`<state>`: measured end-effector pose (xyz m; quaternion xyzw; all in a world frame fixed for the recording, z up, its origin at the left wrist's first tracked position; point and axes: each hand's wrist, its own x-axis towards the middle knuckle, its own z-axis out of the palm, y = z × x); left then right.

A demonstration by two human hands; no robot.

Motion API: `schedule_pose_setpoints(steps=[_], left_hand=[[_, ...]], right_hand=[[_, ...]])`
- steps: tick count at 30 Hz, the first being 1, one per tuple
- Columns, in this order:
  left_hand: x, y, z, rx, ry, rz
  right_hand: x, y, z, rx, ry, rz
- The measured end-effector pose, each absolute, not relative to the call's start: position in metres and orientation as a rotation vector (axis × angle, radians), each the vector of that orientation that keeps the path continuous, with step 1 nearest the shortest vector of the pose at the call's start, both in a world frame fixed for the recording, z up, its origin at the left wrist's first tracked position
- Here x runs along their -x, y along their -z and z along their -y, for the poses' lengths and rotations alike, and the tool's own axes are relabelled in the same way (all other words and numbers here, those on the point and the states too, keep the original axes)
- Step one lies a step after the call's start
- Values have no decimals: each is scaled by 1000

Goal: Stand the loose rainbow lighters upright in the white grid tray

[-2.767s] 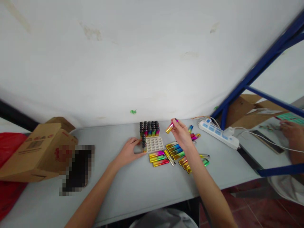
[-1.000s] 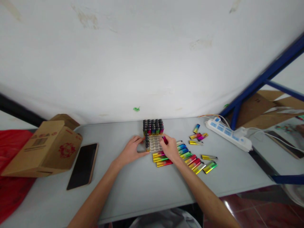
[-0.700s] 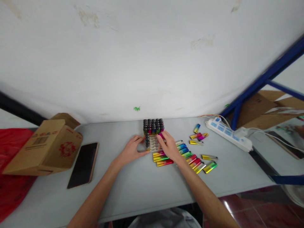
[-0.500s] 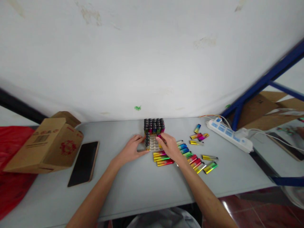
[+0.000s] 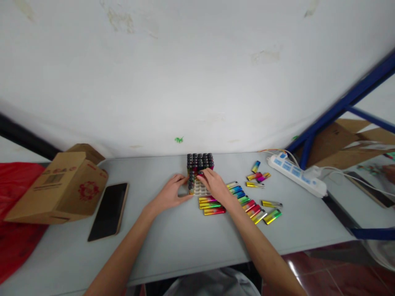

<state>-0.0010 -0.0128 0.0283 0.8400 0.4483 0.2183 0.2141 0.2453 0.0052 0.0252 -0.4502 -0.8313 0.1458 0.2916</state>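
A pale tray (image 5: pixel 202 190) with rows of round-ended sockets stands on the table. Upright lighters (image 5: pixel 200 159) with black ends fill its back rows, and a column of them runs down its left side. My left hand (image 5: pixel 173 191) is at the tray's left side, thumb at the front corner and fingers further back, holding it. Over the middle of the tray, my right hand (image 5: pixel 216 186) pinches a lighter (image 5: pixel 200 173) with a dark end; the fingers hide most of it. Loose shiny lighters (image 5: pixel 214 211) lie in a row under and beside my right forearm.
More lighters (image 5: pixel 255 185) are scattered to the right, near a white power strip (image 5: pixel 298 176) with cables. On the left are a phone (image 5: pixel 108 211), a cardboard box (image 5: pixel 58 187) and a red bag (image 5: pixel 21 238). A blue metal frame (image 5: pixel 339 105) borders the right side.
My right hand has moved slightly left and away from me across the tray with the lighter. The left hand stays in place at the tray.
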Motion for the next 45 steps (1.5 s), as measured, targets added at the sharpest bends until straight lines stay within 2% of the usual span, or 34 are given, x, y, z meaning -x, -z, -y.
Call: schedule_pose_setpoints(steps=[7, 19, 27, 37, 45], left_hand=[[0, -27, 12, -2319, -623, -1256], [1, -25, 8, -2309, -639, -1271], [2, -21, 5, -2291, -670, -1277], [2, -20, 5, -2278, -670, -1278], [0, -22, 8, -2294, -642, -1297]], right_hand=[[-240, -28, -8, 1271, -365, 2247], [-240, -67, -2, 1471, -488, 2404], [-233, -80, 2, 1611, -405, 2482], [-233, -78, -2, 1506, -404, 2574], [-268, -56, -11, 1238, -578, 2170]])
